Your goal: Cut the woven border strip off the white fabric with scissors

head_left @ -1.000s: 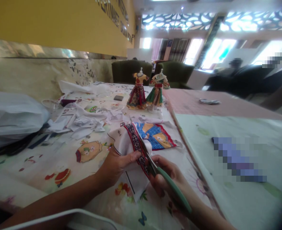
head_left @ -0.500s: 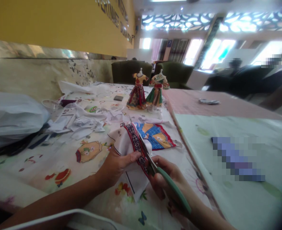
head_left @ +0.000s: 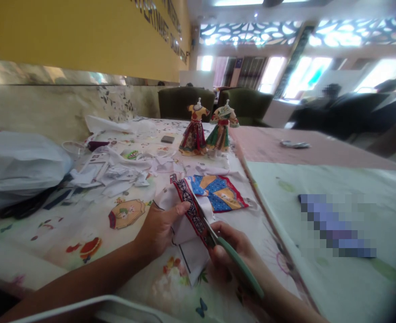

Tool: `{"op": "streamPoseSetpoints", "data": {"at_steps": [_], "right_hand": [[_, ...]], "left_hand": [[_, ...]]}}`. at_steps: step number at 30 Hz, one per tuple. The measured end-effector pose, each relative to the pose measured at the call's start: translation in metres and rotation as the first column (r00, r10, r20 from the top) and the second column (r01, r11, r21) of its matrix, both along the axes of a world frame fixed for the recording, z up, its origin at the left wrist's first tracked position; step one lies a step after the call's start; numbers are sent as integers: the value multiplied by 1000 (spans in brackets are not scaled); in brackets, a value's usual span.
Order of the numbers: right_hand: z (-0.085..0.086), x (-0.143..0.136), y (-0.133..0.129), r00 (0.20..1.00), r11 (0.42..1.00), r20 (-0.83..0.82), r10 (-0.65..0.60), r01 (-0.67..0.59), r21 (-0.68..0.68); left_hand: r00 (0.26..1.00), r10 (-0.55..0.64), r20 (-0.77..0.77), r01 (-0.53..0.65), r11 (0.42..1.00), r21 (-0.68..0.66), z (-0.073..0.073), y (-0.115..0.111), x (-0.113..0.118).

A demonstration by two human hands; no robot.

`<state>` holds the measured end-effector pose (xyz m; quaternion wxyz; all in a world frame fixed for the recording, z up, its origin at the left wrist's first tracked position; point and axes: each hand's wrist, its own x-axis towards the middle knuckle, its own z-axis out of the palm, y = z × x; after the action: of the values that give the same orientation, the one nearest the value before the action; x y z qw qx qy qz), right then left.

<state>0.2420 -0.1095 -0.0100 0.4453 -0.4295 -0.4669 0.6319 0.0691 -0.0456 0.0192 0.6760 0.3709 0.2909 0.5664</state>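
Note:
My left hand (head_left: pixel 159 226) pinches a piece of white printed fabric (head_left: pixel 184 231) with a dark red and black patterned border, its thumb lying on the border. In my right hand (head_left: pixel 231 251) is a pair of scissors (head_left: pixel 240 264) with green handles. The blades run along the edge of the border, and I cannot tell whether they are fully closed. Just beyond, a blue dotted cloth piece (head_left: pixel 218 193) with yellow panels and a red edge lies on the table. Left of my left hand lies a beige garment-shaped cutout or print (head_left: pixel 127 214).
Two small dresses on stands (head_left: pixel 194 128) are upright at the back. White scraps (head_left: pixel 120 172) are heaped to the left, by a white plastic bag (head_left: pixel 23 166). A grey block (head_left: pixel 168 139) sits behind them. A blurred-out blue object (head_left: pixel 336 226) lies at right.
My left thumb has shifted slightly left and up along the border. The scissors have moved a little along the fabric's edge. The view has tilted slightly.

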Motion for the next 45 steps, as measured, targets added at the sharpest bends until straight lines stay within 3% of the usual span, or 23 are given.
{"op": "streamPoseSetpoints", "data": {"at_steps": [7,45], "right_hand": [[1,2,0,1000,1000,-4,2,-2,22],[3,2,-1,999,998,3,35,-35,44]], "left_hand": [[999,-40,26,42,996,-77,1,-3,1],[999,-40,-19,39,997,-65,1,-6,0]]}}
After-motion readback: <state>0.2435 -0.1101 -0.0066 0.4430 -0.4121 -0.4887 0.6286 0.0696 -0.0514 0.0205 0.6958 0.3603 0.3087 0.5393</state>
